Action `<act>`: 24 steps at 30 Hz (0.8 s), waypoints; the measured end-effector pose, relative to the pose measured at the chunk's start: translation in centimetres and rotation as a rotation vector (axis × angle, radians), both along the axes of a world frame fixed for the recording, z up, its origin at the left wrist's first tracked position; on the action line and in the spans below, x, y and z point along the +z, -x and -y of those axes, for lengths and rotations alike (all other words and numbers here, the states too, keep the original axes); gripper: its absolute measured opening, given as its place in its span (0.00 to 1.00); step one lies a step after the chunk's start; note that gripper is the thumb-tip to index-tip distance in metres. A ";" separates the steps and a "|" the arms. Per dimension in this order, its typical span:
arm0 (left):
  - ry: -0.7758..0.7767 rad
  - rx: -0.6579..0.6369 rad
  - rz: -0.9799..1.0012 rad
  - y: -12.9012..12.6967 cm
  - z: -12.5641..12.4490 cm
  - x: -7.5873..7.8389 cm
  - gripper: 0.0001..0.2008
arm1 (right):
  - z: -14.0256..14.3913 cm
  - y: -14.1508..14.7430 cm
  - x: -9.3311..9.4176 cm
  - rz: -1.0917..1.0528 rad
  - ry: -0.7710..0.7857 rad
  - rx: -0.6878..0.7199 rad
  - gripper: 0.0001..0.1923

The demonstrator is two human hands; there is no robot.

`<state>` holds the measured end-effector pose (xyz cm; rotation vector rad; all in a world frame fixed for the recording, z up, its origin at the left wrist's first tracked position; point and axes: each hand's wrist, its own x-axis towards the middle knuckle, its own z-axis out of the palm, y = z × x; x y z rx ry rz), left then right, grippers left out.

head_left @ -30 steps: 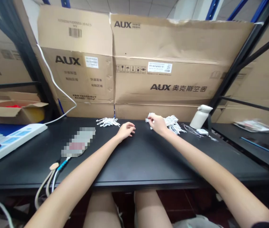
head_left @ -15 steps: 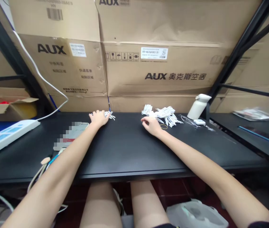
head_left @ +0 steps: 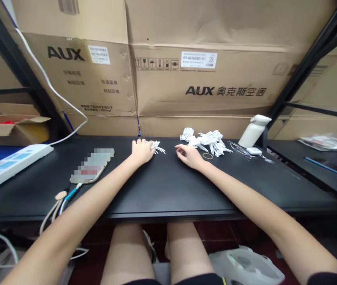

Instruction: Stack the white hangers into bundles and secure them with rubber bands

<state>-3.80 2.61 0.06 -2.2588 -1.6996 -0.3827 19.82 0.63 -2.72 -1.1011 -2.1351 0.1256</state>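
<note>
A small bunch of thin white strips (head_left: 158, 148) lies on the black desk, its ends poking out to the right of my left hand (head_left: 142, 152). The fingers of that hand are closed over the bunch and hide its other end. My right hand (head_left: 189, 156) rests on the desk a short way off, loosely curled, with a gap between thumb and fingers and nothing visible in it. Just behind and to its right is a heap of white strips (head_left: 211, 138) in several bundles. A yellow rubber band (head_left: 207, 156) lies beside the right wrist.
A white bottle (head_left: 254, 131) stands at the back right near a small white device (head_left: 254, 151) with a cord. To the left lie a phone (head_left: 98, 168) with a cable, a white power strip (head_left: 14, 166) and an open carton (head_left: 14, 128). Large cardboard boxes (head_left: 162, 87) wall the back.
My left hand has slid to the right along the desk with the white strips, closer to my right hand. The right hand has barely moved. The view has shifted slightly.
</note>
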 end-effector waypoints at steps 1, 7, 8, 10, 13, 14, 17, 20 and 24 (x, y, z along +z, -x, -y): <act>-0.006 -0.011 -0.002 -0.5 0.8 0.0 0.22 | 0.1 0.2 0.0 0.002 0.003 0.008 0.13; -0.020 -0.163 0.028 -2.6 3.6 -0.4 0.33 | 1.0 0.8 0.2 0.045 -0.019 0.083 0.09; -0.030 -0.206 0.036 -2.6 3.6 -0.4 0.34 | 1.1 0.9 0.2 0.059 -0.024 0.090 0.09; -0.012 -0.329 0.075 -2.2 3.3 -0.4 0.33 | 1.1 1.1 0.2 0.084 -0.031 0.091 0.08; 0.113 -0.541 0.139 -1.3 2.5 -0.3 0.32 | 0.8 1.3 0.1 0.104 -0.027 0.080 0.07; 0.149 -0.572 0.149 -1.1 2.3 -0.2 0.32 | 0.7 1.3 0.1 0.102 -0.023 0.075 0.07; 0.198 -0.566 0.134 -0.6 2.0 -0.1 0.30 | 0.4 1.0 -0.1 0.078 -0.010 0.063 0.09; 0.186 -0.545 0.108 -0.6 1.9 -0.1 0.28 | 0.1 0.6 -0.3 0.035 0.012 0.038 0.09; 0.166 -0.585 0.126 -0.6 1.8 0.0 0.23 | 0.5 0.5 -0.2 -0.108 0.004 0.015 0.11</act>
